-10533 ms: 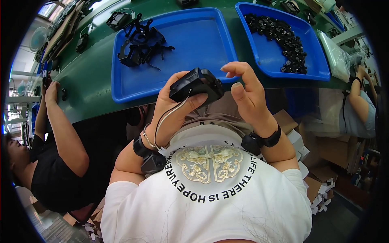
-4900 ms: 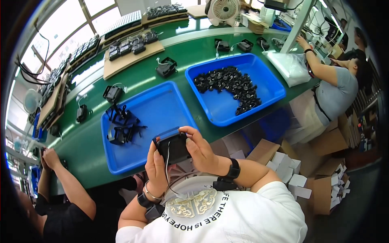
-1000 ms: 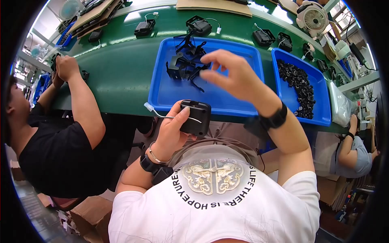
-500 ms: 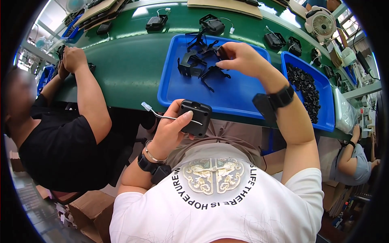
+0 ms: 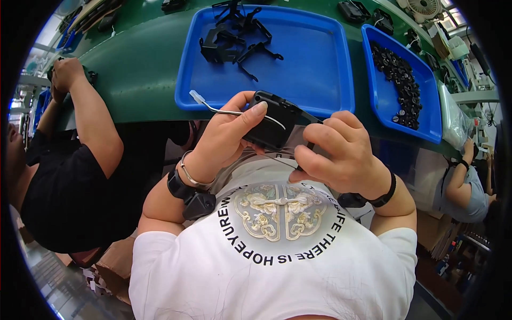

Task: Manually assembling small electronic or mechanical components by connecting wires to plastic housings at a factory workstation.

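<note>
My left hand (image 5: 224, 133) is closed round a black square device (image 5: 271, 125), thumb across its face. A pale cable runs from the device under that thumb and ends in a white connector plug (image 5: 197, 97). Beside the device, my right hand (image 5: 341, 152) is closed on a thin black bracket (image 5: 309, 115), whose arms reach toward the device's sides. My fingers hide part of the bracket, and I cannot tell whether it touches the device. Beyond my hands, several similar black brackets (image 5: 224, 45) lie heaped at the left of a blue tray (image 5: 184, 74).
A second blue tray (image 5: 373, 101) on the right holds many small black parts (image 5: 402, 88). A clear plastic bag (image 5: 453, 114) lies beside it. At the left a co-worker's arm (image 5: 98, 120) rests on the green table (image 5: 136, 64); another person (image 5: 461, 197) is at the far right.
My right hand has come back from the tray with a bracket, to the device's right side. My left hand has raised and tilted the device. The view has shifted.
</note>
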The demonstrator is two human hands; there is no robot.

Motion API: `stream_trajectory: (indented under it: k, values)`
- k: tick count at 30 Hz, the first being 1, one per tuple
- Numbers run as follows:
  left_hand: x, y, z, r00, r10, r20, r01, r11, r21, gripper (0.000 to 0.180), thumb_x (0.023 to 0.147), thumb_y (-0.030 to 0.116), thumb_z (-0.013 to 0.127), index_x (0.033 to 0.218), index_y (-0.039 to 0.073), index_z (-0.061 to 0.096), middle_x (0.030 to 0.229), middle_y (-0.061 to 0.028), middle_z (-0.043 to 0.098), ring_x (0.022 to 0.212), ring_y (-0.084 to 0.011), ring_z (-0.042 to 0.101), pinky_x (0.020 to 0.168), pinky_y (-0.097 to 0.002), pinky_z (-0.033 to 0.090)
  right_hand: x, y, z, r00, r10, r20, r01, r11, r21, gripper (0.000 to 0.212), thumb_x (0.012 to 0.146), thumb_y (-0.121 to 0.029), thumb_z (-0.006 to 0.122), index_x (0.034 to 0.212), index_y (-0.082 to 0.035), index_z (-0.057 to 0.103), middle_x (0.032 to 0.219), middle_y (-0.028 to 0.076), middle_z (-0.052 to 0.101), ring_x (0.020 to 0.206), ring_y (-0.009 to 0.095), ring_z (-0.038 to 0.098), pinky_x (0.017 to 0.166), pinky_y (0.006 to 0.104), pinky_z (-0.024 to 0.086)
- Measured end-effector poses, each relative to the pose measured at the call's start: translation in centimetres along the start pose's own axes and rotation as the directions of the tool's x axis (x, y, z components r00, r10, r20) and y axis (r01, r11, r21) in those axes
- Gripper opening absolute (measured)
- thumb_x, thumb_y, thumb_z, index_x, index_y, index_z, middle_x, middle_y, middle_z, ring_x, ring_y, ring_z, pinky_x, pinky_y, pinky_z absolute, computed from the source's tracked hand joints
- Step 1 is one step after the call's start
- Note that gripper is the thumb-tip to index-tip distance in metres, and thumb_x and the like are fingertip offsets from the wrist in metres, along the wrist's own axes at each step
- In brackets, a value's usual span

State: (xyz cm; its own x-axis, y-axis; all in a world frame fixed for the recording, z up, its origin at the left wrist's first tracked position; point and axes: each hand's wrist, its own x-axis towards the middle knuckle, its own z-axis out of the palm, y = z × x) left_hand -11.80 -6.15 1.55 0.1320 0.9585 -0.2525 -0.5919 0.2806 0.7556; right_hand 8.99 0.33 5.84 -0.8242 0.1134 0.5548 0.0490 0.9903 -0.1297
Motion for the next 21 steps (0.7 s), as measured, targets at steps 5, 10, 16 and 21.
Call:
stream_trajectory:
  k: [5,10,16,21]
  values:
    - [0.3,-0.4,0.6,1.000,-0.013,-0.008,0.013,0.998,0.069,0.035,0.092,0.027,0.055,0.114,0.002,0.045,0.093,-0.0068,0.062,0.075,-0.0110,0.065,0.046,-0.0212,0.052,-1.5,-0.1,0.4,0.998,0.061,0.007,-0.060,0.997,-0.041,0.034,0.062,-0.037,0.074,0.082,-0.016,0.056,0.087,0.003,0.052,0.064,0.018,0.047,0.063,0.0319,0.037]
    - [0.3,-1.0,1.2,0.999,-0.043,-0.020,0.045,0.987,0.153,0.036,0.091,0.027,0.056,0.114,0.002,0.045,0.095,-0.0074,0.062,0.076,-0.0101,0.064,0.050,-0.0215,0.053,-2.6,-0.5,0.7,0.998,0.067,-0.018,-0.068,0.997,-0.044,0.033,0.061,-0.036,0.075,0.079,-0.015,0.057,0.088,0.003,0.052,0.065,0.018,0.047,0.064,0.0324,0.037]
    - [0.4,-1.5,1.5,0.997,0.057,0.051,-0.059,0.998,0.039,0.040,0.088,0.021,0.061,0.119,0.002,0.044,0.102,-0.0096,0.060,0.090,-0.0144,0.062,0.074,-0.0275,0.054,-2.9,-1.4,1.4,0.986,0.103,-0.133,-0.122,0.983,-0.138,0.028,0.064,-0.034,0.074,0.077,-0.015,0.058,0.085,0.002,0.053,0.063,0.016,0.046,0.065,0.0315,0.036]
    - [0.0,-2.4,1.8,0.977,0.128,0.169,-0.117,0.990,-0.074,0.047,0.085,0.012,0.062,0.125,0.002,0.039,0.113,-0.0124,0.055,0.103,-0.0202,0.057,0.089,-0.0348,0.049,-2.8,-2.1,1.1,0.972,0.077,-0.220,-0.132,0.960,-0.248,0.022,0.068,-0.030,0.071,0.076,-0.015,0.058,0.081,0.000,0.054,0.061,0.014,0.044,0.065,0.0304,0.035]
